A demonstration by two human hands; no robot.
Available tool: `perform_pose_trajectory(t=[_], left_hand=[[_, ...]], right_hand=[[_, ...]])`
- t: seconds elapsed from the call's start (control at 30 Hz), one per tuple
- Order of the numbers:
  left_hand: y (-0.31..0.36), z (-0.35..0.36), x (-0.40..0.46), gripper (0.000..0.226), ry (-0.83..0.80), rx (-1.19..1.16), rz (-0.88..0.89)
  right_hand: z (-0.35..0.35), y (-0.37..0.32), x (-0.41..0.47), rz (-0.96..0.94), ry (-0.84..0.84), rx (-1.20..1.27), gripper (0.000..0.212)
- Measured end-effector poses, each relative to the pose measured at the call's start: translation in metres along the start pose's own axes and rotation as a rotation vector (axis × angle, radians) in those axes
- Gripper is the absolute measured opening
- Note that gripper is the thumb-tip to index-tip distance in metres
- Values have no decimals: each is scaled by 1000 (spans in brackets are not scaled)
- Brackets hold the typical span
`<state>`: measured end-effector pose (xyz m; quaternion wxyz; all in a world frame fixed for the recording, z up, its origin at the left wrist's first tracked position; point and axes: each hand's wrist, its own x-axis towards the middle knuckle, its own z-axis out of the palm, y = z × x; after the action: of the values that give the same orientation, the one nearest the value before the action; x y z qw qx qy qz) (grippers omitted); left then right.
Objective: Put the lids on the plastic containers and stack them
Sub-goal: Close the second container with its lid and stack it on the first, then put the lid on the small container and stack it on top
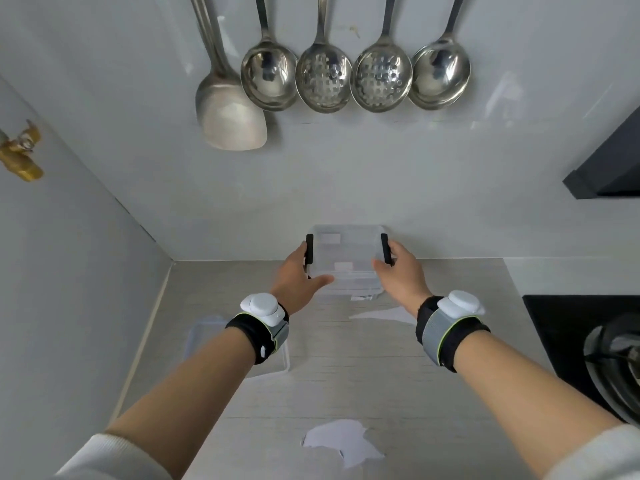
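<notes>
A clear plastic container (346, 251) with a lid and black side clips stands near the back wall on the counter, on top of what looks like another clear container (349, 289). My left hand (298, 271) grips its left side at the black clip. At the right clip, my right hand (401, 271) holds the other side. A further clear container or lid (204, 337) lies on the counter to the left, partly hidden under my left forearm.
Steel ladles, skimmers and a spatula (228, 112) hang on the wall above. A gas hob (606, 355) sits at the right. A brass tap (20, 150) juts from the left wall. The pale counter (346, 375) has torn white patches.
</notes>
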<state>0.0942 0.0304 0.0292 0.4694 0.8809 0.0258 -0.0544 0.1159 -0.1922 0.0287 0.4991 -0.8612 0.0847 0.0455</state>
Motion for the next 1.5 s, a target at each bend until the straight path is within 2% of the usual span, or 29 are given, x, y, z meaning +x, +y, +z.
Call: perform_pose_trajectory(t=[0.17, 0.23, 0.3, 0.33, 0.4, 0.47, 0.57, 0.7, 0.8, 0.87, 1.0, 1.27, 1.4, 1.5], left_hand=[[-8, -2, 6, 74, -18, -6, -5], [-8, -1, 6, 71, -24, -10, 6], [-6, -3, 5, 73, -36, -4, 11], [-5, -5, 5, 83, -47, -6, -1], [-8, -10, 2, 109, -60, -11, -68], [-15, -17, -3, 116, -52, 7, -101], [-31, -32, -19, 108, -4, 33, -114], [-67, -60, -50, 84, 68, 146, -130], [-96, -86, -78, 63, 88, 237, -185], [-116, -102, -98, 54, 122, 262, -242], [-152, -118, -132, 43, 187, 274, -380], [-194, -122, -174, 41, 265, 110, -633], [-211, -120, -178, 26, 311, -60, -758], [-230, -114, -172, 29, 357, -202, -788]], right_hand=[[5, 0, 4, -1, 16, 15, 44], [5, 0, 3, 1, 11, 6, 42], [3, -2, 1, 3, 1, 10, 29], [2, -4, -3, 21, 8, 25, 23], [3, -3, -13, 96, 60, 75, 33], [8, 3, -29, 157, 115, 111, 50], [23, 25, -58, 247, 104, 92, 66], [52, 46, -88, 195, -11, -106, 43], [76, 45, -104, 150, -187, -214, 29], [94, 37, -115, 126, -293, -271, 29], [122, 21, -129, 81, -387, -333, 33], [157, 0, -134, 54, -438, -419, 34], [170, -4, -131, 59, -458, -477, 28], [175, -4, -131, 64, -470, -502, 18]])
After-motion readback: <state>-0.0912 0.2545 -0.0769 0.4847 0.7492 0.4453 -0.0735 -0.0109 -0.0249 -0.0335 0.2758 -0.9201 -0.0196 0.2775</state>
